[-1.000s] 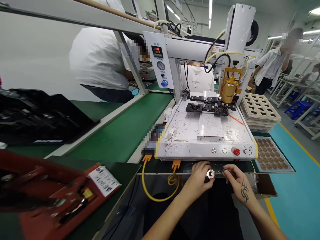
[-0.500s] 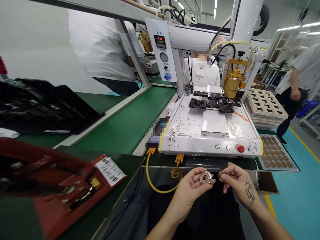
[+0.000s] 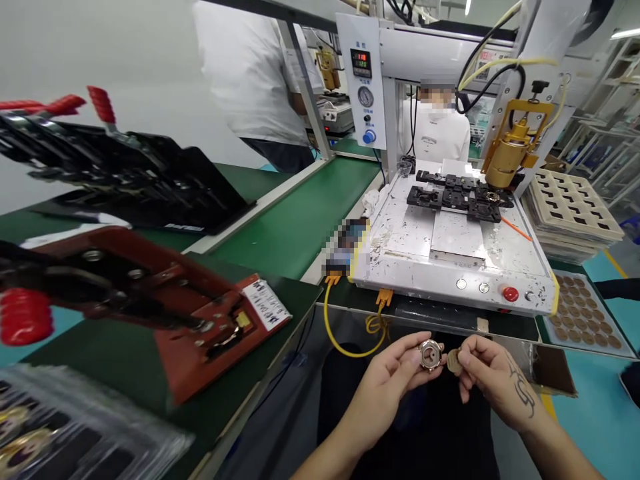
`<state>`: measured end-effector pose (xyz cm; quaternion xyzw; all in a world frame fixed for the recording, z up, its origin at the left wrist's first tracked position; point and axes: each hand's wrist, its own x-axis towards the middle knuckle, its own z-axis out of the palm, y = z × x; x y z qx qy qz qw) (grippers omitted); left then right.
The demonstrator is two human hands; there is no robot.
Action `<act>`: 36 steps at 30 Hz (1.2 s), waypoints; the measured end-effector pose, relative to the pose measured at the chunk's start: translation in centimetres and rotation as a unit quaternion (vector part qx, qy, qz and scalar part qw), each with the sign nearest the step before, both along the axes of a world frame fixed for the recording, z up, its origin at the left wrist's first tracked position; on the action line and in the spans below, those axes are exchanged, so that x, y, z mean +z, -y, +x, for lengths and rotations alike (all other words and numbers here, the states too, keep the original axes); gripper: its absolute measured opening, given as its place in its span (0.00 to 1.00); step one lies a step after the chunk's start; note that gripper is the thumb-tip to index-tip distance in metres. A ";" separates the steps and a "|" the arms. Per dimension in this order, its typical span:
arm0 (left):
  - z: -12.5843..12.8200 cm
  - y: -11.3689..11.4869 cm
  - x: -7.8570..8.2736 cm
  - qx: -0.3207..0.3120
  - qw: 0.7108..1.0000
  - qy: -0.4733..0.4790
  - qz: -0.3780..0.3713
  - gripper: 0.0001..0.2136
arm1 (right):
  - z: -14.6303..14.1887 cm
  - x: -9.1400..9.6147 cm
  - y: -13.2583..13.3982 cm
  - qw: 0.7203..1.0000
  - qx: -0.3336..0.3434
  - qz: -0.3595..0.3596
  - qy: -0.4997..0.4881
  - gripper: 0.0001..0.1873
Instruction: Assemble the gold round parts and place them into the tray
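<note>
My left hand [image 3: 393,377] pinches a round metal watch case [image 3: 431,355] between thumb and fingers, its open face with a ring inside turned toward me. Just to the right, my right hand [image 3: 493,381] grips a thin round brown disc [image 3: 454,361] by its edge. A small gap separates disc and case. Both hands are above my lap, in front of the bench edge. A sheet of similar brown discs [image 3: 585,313] lies on the bench to the right.
A white press machine [image 3: 450,273] with a gold cylinder [image 3: 507,157] and black fixtures stands ahead. Left are a red hand press [image 3: 185,353], red-handled clamps [image 3: 103,103] and a plastic tray [image 3: 100,433] of gold-rimmed parts. Stacked trays [image 3: 575,207] stand right. Other people are beyond.
The view has turned left, so the bench things sit farther right and the plastic tray shows. The brown disc now shows more of its face. Both hands keep their holds.
</note>
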<state>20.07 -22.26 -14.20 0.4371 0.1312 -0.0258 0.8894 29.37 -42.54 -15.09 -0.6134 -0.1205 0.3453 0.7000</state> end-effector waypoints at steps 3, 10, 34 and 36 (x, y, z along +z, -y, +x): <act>-0.4 0.0 -0.1 -0.002 1.000 0.012 0.019 0.24 | -0.3 0.5 -0.4 1.000 0.015 -0.021 0.007 0.20; -0.9 0.1 -0.2 -0.003 0.999 0.019 0.035 0.24 | -0.4 2.3 -1.7 0.970 -0.014 -0.092 0.224 0.19; -1.4 1.3 0.5 0.013 0.993 0.058 0.099 0.22 | -1.6 2.0 -3.2 0.957 -0.032 -0.096 0.273 0.17; -1.5 1.5 0.3 0.015 0.992 0.062 0.106 0.22 | -1.7 1.6 -3.1 0.953 -0.041 -0.098 0.282 0.16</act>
